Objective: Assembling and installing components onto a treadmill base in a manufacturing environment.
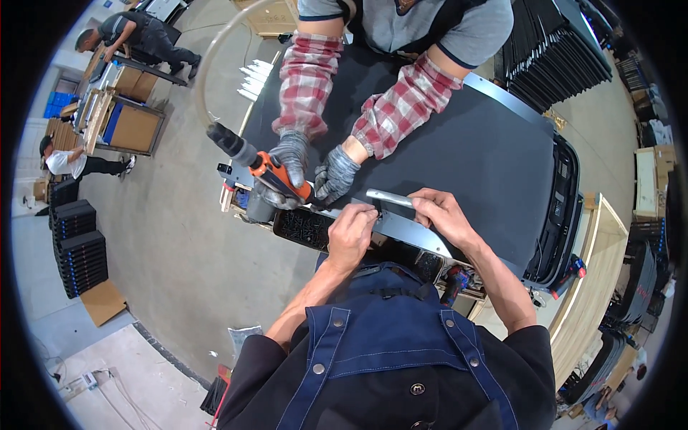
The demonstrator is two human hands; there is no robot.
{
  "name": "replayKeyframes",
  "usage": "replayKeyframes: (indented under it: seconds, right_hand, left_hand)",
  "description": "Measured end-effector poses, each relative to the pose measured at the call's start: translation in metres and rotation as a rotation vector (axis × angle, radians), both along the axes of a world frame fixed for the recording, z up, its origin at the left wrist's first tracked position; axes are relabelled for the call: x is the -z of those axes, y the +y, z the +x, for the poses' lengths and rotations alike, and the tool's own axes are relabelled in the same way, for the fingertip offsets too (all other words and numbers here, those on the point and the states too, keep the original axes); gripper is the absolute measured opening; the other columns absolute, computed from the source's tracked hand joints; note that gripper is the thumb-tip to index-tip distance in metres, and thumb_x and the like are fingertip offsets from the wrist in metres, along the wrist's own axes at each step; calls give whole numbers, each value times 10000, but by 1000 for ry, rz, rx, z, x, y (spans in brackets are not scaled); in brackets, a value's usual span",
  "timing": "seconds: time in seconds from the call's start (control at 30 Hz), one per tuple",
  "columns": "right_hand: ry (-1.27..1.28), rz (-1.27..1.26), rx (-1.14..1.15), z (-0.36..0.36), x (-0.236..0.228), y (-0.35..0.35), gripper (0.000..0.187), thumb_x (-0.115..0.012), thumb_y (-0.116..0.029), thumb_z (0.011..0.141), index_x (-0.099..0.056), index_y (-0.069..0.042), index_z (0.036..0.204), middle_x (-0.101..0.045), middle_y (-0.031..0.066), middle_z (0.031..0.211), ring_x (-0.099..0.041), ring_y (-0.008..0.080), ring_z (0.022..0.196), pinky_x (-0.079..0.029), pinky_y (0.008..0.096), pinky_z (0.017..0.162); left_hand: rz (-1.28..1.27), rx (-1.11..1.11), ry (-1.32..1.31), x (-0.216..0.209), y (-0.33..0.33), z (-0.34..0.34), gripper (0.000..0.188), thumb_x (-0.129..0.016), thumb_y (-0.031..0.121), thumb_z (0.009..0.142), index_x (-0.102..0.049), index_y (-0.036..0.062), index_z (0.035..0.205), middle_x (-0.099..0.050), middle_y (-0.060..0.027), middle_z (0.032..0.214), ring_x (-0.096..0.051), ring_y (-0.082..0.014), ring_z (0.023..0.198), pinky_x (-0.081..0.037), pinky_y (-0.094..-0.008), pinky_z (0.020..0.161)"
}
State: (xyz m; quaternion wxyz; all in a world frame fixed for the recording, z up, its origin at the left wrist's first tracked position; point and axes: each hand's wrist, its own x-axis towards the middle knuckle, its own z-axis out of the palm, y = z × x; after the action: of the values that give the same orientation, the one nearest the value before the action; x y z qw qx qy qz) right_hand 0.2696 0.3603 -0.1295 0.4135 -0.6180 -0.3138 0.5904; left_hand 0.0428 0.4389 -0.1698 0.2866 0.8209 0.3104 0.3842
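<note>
My right hand (pixel 441 215) is closed around one end of a short silver metal bar (pixel 389 198), which points left over the near edge of a large dark panel (pixel 444 158). My left hand (pixel 351 233) pinches its fingertips together beside a flat silver metal strip (pixel 412 233) along that edge; a small dark piece shows by the fingertips, too small to name. Just beyond, a co-worker's grey-gloved hands (pixel 337 172) are at the same edge, one gripping an orange and black power tool (pixel 276 175) with a hose.
A black bin (pixel 301 228) of small dark screws sits left of my left hand. Another power tool (pixel 455 283) lies below my right forearm. Stacked black panels (pixel 552 57) stand at the far right, a wooden frame (pixel 588 279) at the right. Two more people work at the far left.
</note>
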Motion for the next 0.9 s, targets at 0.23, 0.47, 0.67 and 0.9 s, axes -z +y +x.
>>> replayKeyframes:
  seconds: [0.23, 0.47, 0.67, 0.9]
  right_hand:
    - [221, -150, 35, 6, 19, 9, 421, -539, -360, 1051, -656, 44, 1078, -499, -12, 639, -466, 93, 564, -503, 298, 640]
    - [211, -14, -6, 17, 22, 15, 400, -550, -347, 1062, -643, 38, 1006, -382, -45, 574, -337, 62, 466, -431, 286, 484]
    - [169, -36, -41, 18, 27, 17, 404, -515, -344, 1067, -605, 39, 970, -404, -45, 591, -360, 76, 469, -445, 299, 483]
    - [320, -92, 100, 3, 19, 13, 401, -556, -350, 1052, -597, 46, 1008, -400, -40, 562, -348, 77, 448, -422, 290, 460]
  left_hand:
    - [43, 10, 9, 0, 1, -1, 241, -778, -94, 733, -699, 13, 934, -708, -115, 965, -705, -290, 849, -581, -364, 723]
    - [101, 39, 44, -1, 5, 3, 225, -750, -80, 751, -695, 24, 942, -703, -94, 971, -699, -284, 863, -586, -361, 734]
    - [105, 63, 72, -4, 4, 3, 197, -758, -74, 769, -696, 13, 934, -705, -101, 963, -701, -283, 853, -588, -362, 716]
    - [121, 43, 74, -3, 7, 1, 205, -769, -75, 763, -694, 4, 936, -707, -110, 954, -704, -293, 853, -590, -369, 703]
